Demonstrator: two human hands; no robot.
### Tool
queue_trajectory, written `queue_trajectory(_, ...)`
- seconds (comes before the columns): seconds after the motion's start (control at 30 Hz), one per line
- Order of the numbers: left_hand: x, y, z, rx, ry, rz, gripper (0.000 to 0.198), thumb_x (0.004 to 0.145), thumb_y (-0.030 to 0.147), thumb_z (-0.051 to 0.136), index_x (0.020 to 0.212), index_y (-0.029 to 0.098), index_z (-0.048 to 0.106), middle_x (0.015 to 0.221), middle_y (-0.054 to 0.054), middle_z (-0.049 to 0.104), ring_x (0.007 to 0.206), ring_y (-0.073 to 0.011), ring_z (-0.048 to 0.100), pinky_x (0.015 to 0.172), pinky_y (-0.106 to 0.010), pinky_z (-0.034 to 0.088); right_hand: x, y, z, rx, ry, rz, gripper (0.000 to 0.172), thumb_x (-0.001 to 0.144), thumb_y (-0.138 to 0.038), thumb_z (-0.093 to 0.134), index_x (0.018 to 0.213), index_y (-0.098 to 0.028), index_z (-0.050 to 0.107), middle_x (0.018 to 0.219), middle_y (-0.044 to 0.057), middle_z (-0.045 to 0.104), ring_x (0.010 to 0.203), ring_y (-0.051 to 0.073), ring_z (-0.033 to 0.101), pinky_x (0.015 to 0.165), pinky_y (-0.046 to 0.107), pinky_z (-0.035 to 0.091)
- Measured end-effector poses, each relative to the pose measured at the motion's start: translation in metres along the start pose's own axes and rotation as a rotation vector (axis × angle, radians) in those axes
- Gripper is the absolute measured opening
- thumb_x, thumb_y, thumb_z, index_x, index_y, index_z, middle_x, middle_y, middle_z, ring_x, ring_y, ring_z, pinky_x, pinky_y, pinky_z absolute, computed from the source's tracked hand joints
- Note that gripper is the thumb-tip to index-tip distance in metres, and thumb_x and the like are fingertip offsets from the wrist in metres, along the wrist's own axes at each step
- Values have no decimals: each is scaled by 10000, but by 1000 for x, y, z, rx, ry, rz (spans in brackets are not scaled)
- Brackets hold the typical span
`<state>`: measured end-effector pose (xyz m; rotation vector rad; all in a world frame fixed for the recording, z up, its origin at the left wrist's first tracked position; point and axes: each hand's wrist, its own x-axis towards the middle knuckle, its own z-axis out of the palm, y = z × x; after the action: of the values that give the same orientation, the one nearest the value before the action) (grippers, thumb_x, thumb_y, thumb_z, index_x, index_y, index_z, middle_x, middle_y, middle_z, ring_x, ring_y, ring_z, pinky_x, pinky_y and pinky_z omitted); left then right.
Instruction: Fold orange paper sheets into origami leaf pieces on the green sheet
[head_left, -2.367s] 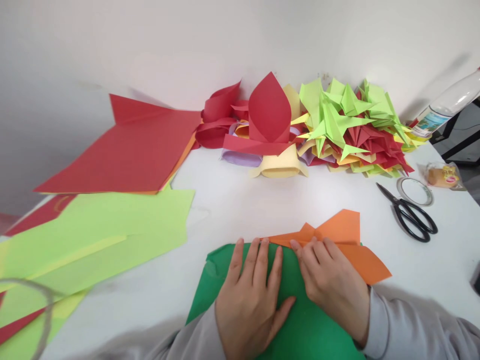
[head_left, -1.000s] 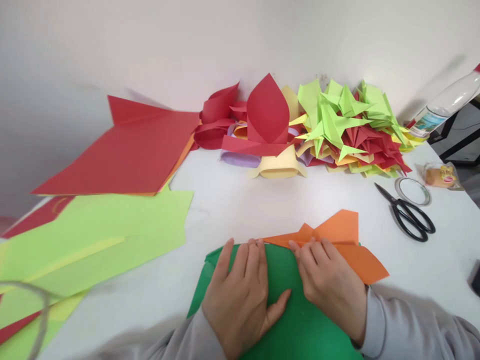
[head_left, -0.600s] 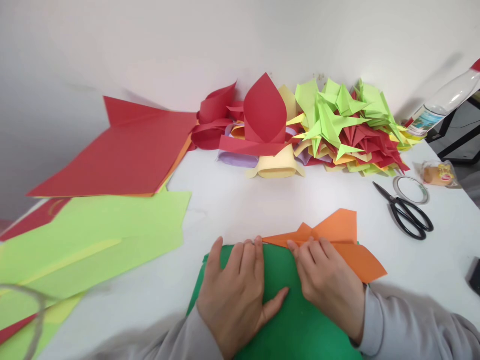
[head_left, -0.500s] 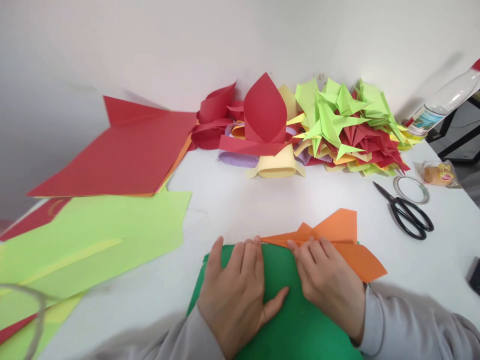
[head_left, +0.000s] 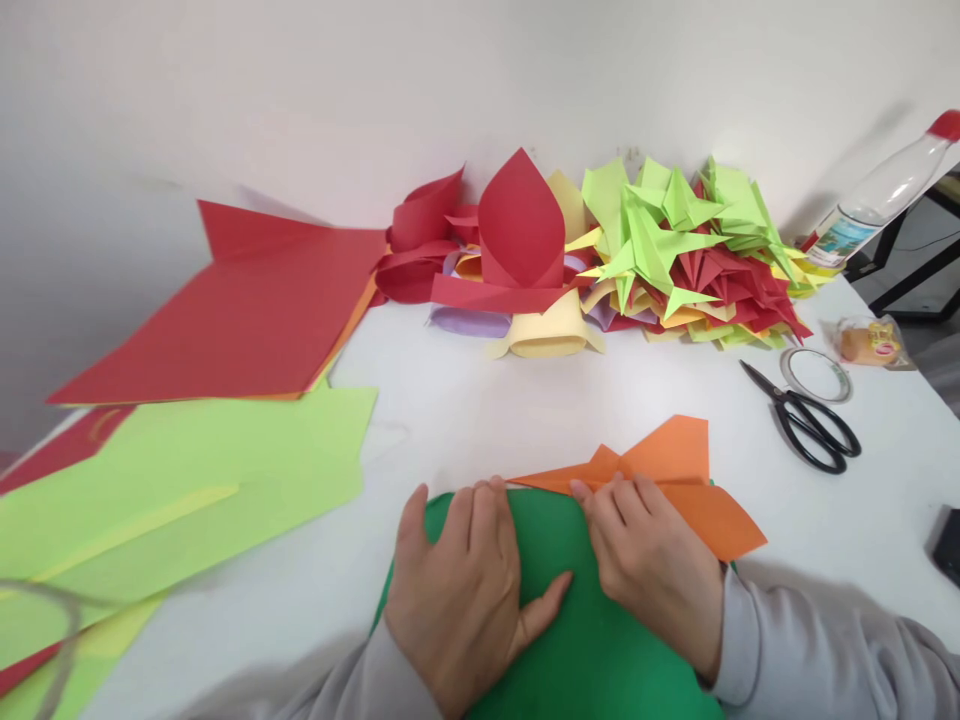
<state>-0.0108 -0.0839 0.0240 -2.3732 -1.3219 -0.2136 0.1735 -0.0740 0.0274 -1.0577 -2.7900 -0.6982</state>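
Observation:
An orange folded paper plane [head_left: 671, 455] lies along the far edge of a green sheet [head_left: 551, 535], its narrow nose pointing left. My right hand [head_left: 652, 560] is closed on the plane's body, thumb and fingers pinching it near the middle fold. The wings stick out to the right beyond that hand. Flat on the green sheet rests my left hand [head_left: 465, 590], fingers stretched to the far edge and thumb spread to the right. Its fingertips are close to the plane's nose; whether they touch it I cannot tell.
Red sheets [head_left: 247, 310] and light-green sheets [head_left: 247, 470] lie at left. Along the wall are red paper crowns [head_left: 523, 225] and a heap of folded paper stars [head_left: 660, 240]. At right are scissors [head_left: 814, 425], a tape roll [head_left: 817, 375], a wrapped snack [head_left: 870, 343] and a bottle [head_left: 862, 220].
The view has shifted slightly, so most things sit a little further left. Both hands keep nearly the same pose on the green sheet and the orange paper plane.

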Motion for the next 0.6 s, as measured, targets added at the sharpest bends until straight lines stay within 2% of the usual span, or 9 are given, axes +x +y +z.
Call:
queue_trajectory(0.2, -2, 0, 0, -13, -32, -16, 669, 831, 525, 412, 1162, -18, 621, 891, -234, 634, 833, -349, 568, 845, -593, 366, 0, 0, 0, 15, -5, -5, 354, 874, -86, 436, 1178, 6, 594, 919, 171, 656, 847, 257, 605, 731, 427, 465)
queue_trajectory(0.4, -1, 0, 1, -15, -14, -21, 694, 845, 511, 376, 1063, -93, 639, 899, -259, 634, 802, -344, 563, 849, -608, 357, -1, -1, 2, 29, -2, 10, 359, 880, -81, 442, 1200, 18, 573, 944, 184, 646, 871, 261, 593, 774, 457, 448)
queue_trajectory(0.6, 1, -1, -1, -39, -33, -28, 698, 850, 501, 351, 1060, -105, 630, 885, -256, 638, 769, -342, 563, 841, -618, 361, -1, 0, 0, 31, -18, -4, 354, 882, -85, 456, 1198, 18, 577, 939, 181, 646, 856, 256, 590, 734, 432, 455)
